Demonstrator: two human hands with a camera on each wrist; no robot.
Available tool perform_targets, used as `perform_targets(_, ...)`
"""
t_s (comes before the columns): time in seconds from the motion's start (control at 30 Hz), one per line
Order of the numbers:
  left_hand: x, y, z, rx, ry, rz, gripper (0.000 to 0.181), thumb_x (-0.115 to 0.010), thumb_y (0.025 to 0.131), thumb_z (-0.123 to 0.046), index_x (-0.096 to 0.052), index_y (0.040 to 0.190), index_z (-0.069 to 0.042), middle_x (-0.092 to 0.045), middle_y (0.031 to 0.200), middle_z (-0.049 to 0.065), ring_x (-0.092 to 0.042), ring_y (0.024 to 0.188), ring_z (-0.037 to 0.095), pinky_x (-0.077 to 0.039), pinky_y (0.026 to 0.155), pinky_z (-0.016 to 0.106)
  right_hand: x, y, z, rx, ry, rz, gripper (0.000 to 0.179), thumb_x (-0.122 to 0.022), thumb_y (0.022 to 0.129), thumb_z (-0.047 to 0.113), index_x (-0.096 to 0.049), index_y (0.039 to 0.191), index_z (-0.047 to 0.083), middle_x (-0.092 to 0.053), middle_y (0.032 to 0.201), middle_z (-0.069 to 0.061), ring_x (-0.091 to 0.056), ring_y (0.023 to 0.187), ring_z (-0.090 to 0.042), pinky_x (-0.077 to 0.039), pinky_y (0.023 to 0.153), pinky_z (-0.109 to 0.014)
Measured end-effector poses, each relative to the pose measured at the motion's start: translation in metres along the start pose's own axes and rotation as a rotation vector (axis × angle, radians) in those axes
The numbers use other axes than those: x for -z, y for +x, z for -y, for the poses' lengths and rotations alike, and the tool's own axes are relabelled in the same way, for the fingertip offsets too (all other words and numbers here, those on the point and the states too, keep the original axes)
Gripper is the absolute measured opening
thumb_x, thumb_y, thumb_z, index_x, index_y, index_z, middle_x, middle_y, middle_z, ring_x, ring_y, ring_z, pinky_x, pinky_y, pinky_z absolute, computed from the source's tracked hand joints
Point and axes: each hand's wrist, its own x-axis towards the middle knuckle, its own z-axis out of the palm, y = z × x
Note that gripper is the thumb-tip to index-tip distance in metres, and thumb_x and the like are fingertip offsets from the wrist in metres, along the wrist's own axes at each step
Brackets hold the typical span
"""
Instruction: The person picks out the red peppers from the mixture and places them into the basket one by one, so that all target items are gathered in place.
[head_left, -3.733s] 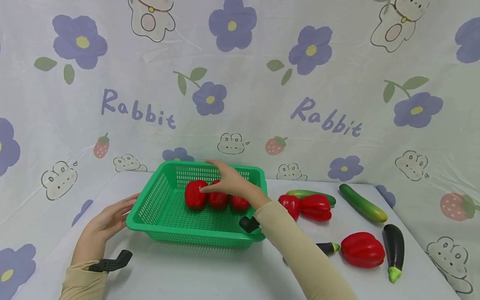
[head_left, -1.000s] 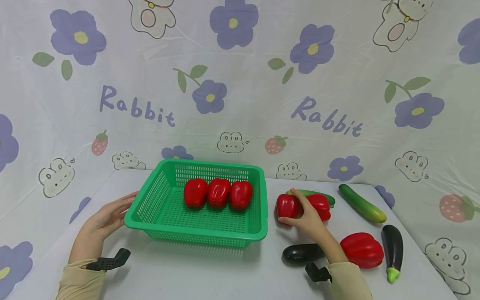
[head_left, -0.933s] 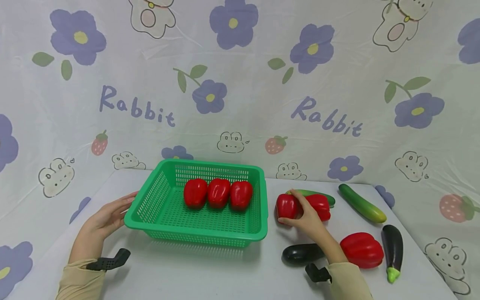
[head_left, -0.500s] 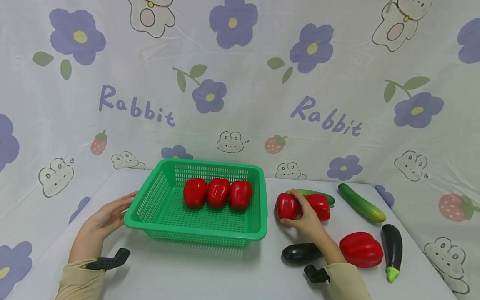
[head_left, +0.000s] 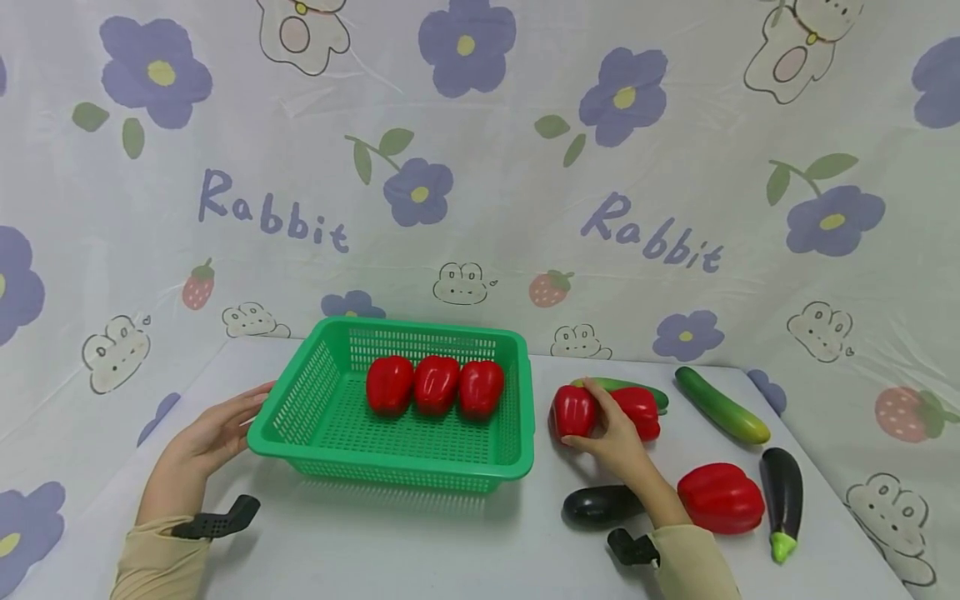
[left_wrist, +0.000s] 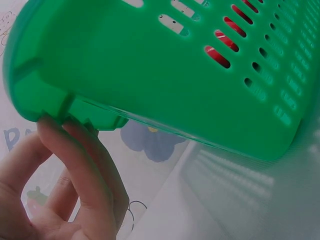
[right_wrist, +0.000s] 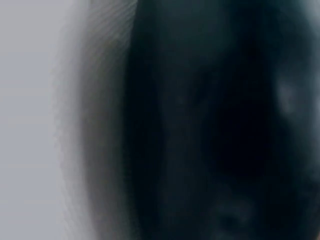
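Note:
My right hand grips a red bell pepper right of the basket, thumb on its near side and fingers at its far side. A blurred dark shape fills most of the right wrist view, hiding that hand there. My left hand is at the left end of the green plastic basket. In the left wrist view its bent, relaxed fingers touch the underside of the rim with their tips. Three red bell peppers stand in a row inside the basket.
Beside the gripped pepper lies another red bell pepper, with a green cucumber behind. Farther right are a second cucumber, a large red bell pepper and an eggplant. Another eggplant lies under the right wrist.
From over the basket, my right hand has moved right to the pepper on the table and holds it. A third pepper in the basket has come into full view. My left hand stays put.

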Motion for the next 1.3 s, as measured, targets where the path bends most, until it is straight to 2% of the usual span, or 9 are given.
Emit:
perform_targets(0.2, 0.0, 0.0, 0.0, 0.001, 0.006, -0.006, 0.029, -0.047, 0.103, -0.015, -0.072, 0.109, -0.03, -0.069, 0.112, -0.015, -0.066, 0.102, 0.006, -0.057, 0.085, 0.024, 0.002, 0.001, 0.002, 0.0, 0.035, 0.001, 0.094, -0.08, 0.078, 0.008, -0.026, 0.154, 0.014, -0.031, 0.156, -0.016, -0.027, 0.146, -0.041, -0.039, 0.109, -0.053)
perform_targets(0.47, 0.001, 0.001, 0.001, 0.0, 0.029, -0.019, 0.028, -0.048, 0.103, -0.017, -0.071, 0.108, -0.031, -0.069, 0.112, -0.016, -0.065, 0.102, 0.006, -0.057, 0.085, 0.024, 0.008, 0.004, 0.011, 0.053, 0.053, -0.028, 0.091, -0.08, 0.079, 0.01, -0.027, 0.153, 0.012, -0.034, 0.154, -0.019, -0.029, 0.144, -0.043, -0.041, 0.106, -0.054)
perform_targets(0.83, 0.001, 0.001, 0.001, 0.0, 0.045, -0.024, 0.028, -0.048, 0.103, -0.017, -0.071, 0.108, -0.032, -0.069, 0.111, -0.016, -0.065, 0.102, 0.007, -0.057, 0.083, 0.024, 0.015, 0.009, 0.033, 0.032, 0.136, -0.042, 0.094, -0.08, 0.08, 0.014, -0.024, 0.155, 0.014, -0.03, 0.157, -0.015, -0.028, 0.146, -0.04, -0.044, 0.104, -0.054)
perform_targets(1.3, -0.001, 0.0, 0.0, -0.006, 0.014, 0.002, 0.03, -0.046, 0.104, -0.015, -0.072, 0.109, -0.03, -0.07, 0.111, -0.014, -0.066, 0.101, 0.007, -0.057, 0.083, 0.024, 0.018, 0.019, 0.066, 0.022, 0.113, -0.051, 0.093, -0.079, 0.082, 0.019, -0.023, 0.155, 0.012, -0.03, 0.157, -0.018, -0.03, 0.145, -0.042, -0.045, 0.102, -0.054)
